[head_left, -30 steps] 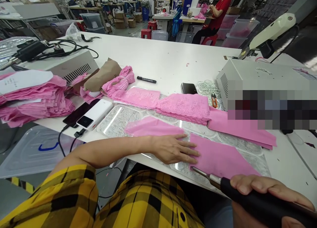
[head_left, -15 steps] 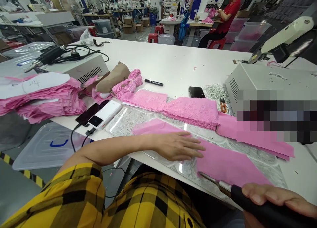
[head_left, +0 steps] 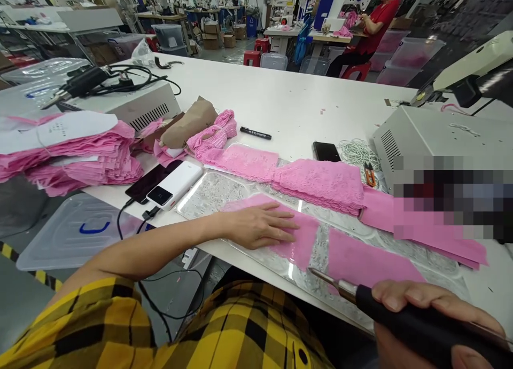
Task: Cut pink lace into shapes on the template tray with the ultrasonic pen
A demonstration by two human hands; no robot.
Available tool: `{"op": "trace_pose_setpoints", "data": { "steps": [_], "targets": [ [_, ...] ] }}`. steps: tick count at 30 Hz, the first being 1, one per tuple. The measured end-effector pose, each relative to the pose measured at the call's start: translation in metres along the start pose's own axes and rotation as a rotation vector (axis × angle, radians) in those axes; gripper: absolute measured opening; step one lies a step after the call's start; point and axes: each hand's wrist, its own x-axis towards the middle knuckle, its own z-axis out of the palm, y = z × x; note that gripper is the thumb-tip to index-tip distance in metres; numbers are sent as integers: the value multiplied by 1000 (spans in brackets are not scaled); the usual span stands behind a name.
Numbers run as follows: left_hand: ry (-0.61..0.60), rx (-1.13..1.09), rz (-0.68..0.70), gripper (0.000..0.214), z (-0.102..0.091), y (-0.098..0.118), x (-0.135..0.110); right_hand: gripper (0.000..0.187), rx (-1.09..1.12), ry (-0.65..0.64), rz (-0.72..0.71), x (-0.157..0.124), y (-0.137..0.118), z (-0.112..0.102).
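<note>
My left hand (head_left: 260, 226) lies flat, fingers spread, on a thin pink fabric piece (head_left: 308, 233). To its right lies a second pink fabric piece (head_left: 371, 259), with a narrow gap between the two. My right hand (head_left: 435, 307) is wrapped round a black-handled tool with a slim metal tip (head_left: 368, 299), much like a soldering iron. Its tip points left, near the lower end of the gap; I cannot tell whether it touches anything. Under the fabric is a glossy, grey-white patterned board (head_left: 218, 190). Behind it runs a stack of pink lace pieces (head_left: 320, 179).
A white power bank (head_left: 180, 183) and dark phone (head_left: 150, 185) sit left. Further back are a black marker (head_left: 255, 133), a small black device (head_left: 326, 151) and orange snips (head_left: 369, 174). Grey metal boxes (head_left: 444, 134) flank the table. A person in red (head_left: 377, 24) sits beyond.
My left hand has slid left, and the piece beneath it now lies apart from the right-hand piece. The tool tip has shifted left and slightly up. The view has turned a little.
</note>
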Motion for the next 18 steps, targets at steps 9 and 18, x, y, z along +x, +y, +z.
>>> {"op": "trace_pose_setpoints", "data": {
  "steps": [9,18],
  "targets": [
    [-46,2,87,36,5,-6,4,18,-35,35,-4,2,-2,4],
    [-23,1,100,36,7,-11,0,20,0,-53,-68,8,2,6]
  ]
}}
